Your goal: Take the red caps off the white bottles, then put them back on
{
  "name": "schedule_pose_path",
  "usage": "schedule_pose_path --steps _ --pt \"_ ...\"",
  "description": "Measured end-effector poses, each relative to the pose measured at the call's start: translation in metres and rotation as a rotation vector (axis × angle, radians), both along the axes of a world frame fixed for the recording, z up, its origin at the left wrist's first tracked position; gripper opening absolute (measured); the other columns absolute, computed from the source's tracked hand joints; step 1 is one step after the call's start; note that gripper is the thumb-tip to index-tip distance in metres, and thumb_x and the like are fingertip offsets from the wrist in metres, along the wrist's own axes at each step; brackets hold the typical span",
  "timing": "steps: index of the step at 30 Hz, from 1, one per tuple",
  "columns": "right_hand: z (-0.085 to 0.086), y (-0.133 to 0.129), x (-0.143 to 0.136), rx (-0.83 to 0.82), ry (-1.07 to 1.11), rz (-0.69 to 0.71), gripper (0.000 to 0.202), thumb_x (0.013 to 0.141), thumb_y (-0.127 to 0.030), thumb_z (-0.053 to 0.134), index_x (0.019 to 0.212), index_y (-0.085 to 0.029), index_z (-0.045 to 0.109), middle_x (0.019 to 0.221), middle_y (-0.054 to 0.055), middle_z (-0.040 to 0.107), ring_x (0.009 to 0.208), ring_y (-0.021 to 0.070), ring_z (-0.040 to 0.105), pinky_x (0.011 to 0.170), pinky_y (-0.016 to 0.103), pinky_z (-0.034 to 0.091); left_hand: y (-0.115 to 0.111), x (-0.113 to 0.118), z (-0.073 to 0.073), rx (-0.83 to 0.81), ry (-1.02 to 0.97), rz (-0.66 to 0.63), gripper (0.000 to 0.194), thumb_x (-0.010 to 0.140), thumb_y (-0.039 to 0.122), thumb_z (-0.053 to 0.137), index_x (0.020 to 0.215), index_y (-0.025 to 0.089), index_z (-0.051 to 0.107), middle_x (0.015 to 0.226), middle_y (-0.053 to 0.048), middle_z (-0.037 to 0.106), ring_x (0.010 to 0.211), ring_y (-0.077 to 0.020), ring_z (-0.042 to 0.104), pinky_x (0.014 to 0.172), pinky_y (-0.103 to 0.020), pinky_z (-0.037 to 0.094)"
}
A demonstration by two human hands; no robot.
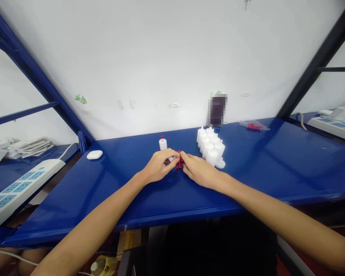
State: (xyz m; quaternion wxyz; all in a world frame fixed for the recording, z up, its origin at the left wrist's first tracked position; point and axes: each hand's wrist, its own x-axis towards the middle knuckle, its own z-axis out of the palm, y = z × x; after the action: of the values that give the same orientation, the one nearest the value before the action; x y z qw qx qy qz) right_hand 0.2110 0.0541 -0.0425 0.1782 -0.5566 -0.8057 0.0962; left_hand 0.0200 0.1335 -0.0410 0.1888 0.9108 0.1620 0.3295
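Observation:
My left hand is closed, thumb and fingers curled together over the blue table. A bit of something whitish shows between them, too small to name. My right hand meets it from the other side, its fingers bent and pressed together at a small pile of red caps. Whatever its fingertips grip is hidden. Just behind my left hand stands a small white bottle with a red tip. Beyond my right hand several white bottles stand upright in a tight group, with white nozzles on top.
A white rounded case lies at the table's left. Toward the back right are a clear bag of red pieces and a dark blurred rectangle against the wall. Blue frame posts and a power strip border the left side.

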Motion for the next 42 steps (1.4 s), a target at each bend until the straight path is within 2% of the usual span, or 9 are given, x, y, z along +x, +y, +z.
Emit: schedule_pose_path --steps 6,10,19,23,30,35,37,40,42 --pt "0.01 -0.012 0.006 0.16 0.413 0.003 0.012 0.093 -0.015 0.048 0.102 -0.02 0.053 0.09 0.004 0.063 0.077 0.0176 0.061 0.072 0.032 0.049 -0.004 0.003 -0.001 0.032 -0.042 -0.011 0.015 0.096 0.029 0.059 0.089 0.017 0.065 0.08 -0.001 0.065 0.067 -0.0105 0.057 0.066 -0.022 0.047" --pt "0.016 -0.022 0.007 -0.004 0.706 0.102 0.01 0.087 -0.019 0.062 0.096 -0.02 0.058 0.084 0.0 0.066 0.075 0.0148 0.063 0.074 0.03 0.053 -0.01 0.006 0.001 0.115 -0.064 -0.036 0.015 0.096 0.027 0.058 0.09 0.017 0.067 0.085 -0.004 0.067 0.073 -0.0131 0.061 0.07 -0.025 0.049" --pt "0.014 -0.021 0.008 -0.199 0.832 0.008 0.024 0.078 -0.038 0.077 0.083 -0.019 0.062 0.069 0.0 0.069 0.066 0.0157 0.067 0.066 0.03 0.053 -0.012 0.007 -0.003 0.212 -0.144 -0.089 0.005 0.09 0.023 0.067 0.089 0.018 0.067 0.086 -0.004 0.07 0.079 -0.0135 0.064 0.074 -0.025 0.052" --pt "0.018 -0.026 0.01 -0.276 0.879 -0.029 0.028 0.075 -0.041 0.079 0.079 -0.018 0.064 0.066 0.002 0.072 0.066 0.0177 0.07 0.067 0.031 0.055 -0.014 0.007 -0.002 0.218 -0.184 -0.083 0.009 0.088 0.026 0.071 0.087 0.018 0.068 0.086 -0.005 0.071 0.078 -0.0139 0.065 0.072 -0.025 0.053" --pt "0.013 -0.033 0.006 -0.384 1.203 0.028 0.031 0.066 -0.037 0.088 0.074 -0.018 0.065 0.065 0.0 0.07 0.064 0.0153 0.069 0.067 0.029 0.054 -0.028 0.014 0.002 0.055 -0.299 -0.089 0.011 0.087 0.028 0.072 0.086 0.018 0.068 0.084 -0.005 0.072 0.077 -0.0156 0.067 0.073 -0.029 0.054" --pt "0.013 -0.036 -0.001 -0.607 1.592 0.072 0.025 0.072 -0.035 0.085 0.072 -0.017 0.068 0.068 -0.002 0.065 0.061 0.0081 0.06 0.065 0.023 0.051 -0.034 0.017 0.002 -0.175 -0.305 -0.107 0.013 0.091 0.03 0.068 0.09 0.017 0.066 0.085 -0.005 0.07 0.075 -0.0139 0.065 0.07 -0.027 0.052" --pt "0.017 -0.037 -0.001 -0.583 1.616 0.039 0.024 0.072 -0.034 0.085 0.071 -0.016 0.068 0.068 -0.002 0.065 0.062 0.0083 0.06 0.065 0.023 0.051 -0.035 0.017 0.002 -0.265 -0.336 -0.116 0.02 0.088 0.034 0.072 0.096 0.018 0.063 0.087 -0.005 0.07 0.076 -0.0141 0.067 0.07 -0.026 0.053" --pt "0.022 -0.039 0.002 -0.382 1.505 -0.044 0.024 0.072 -0.033 0.085 0.075 -0.016 0.068 0.066 -0.001 0.067 0.062 0.0103 0.061 0.067 0.025 0.052 -0.038 0.017 0.002 -0.313 -0.359 -0.132 0.037 0.082 0.038 0.078 0.105 0.019 0.056 0.087 -0.004 0.072 0.076 -0.0146 0.069 0.07 -0.025 0.054" --pt "0.022 -0.041 0.002 -0.259 1.41 -0.086 0.027 0.073 -0.035 0.084 0.085 -0.017 0.068 0.065 -0.001 0.069 0.062 0.0123 0.063 0.066 0.026 0.053 -0.041 0.018 0.002 -0.31 -0.347 -0.149 0.04 0.083 0.039 0.078 0.107 0.019 0.053 0.086 -0.004 0.073 0.074 -0.0146 0.07 0.067 -0.024 0.054"
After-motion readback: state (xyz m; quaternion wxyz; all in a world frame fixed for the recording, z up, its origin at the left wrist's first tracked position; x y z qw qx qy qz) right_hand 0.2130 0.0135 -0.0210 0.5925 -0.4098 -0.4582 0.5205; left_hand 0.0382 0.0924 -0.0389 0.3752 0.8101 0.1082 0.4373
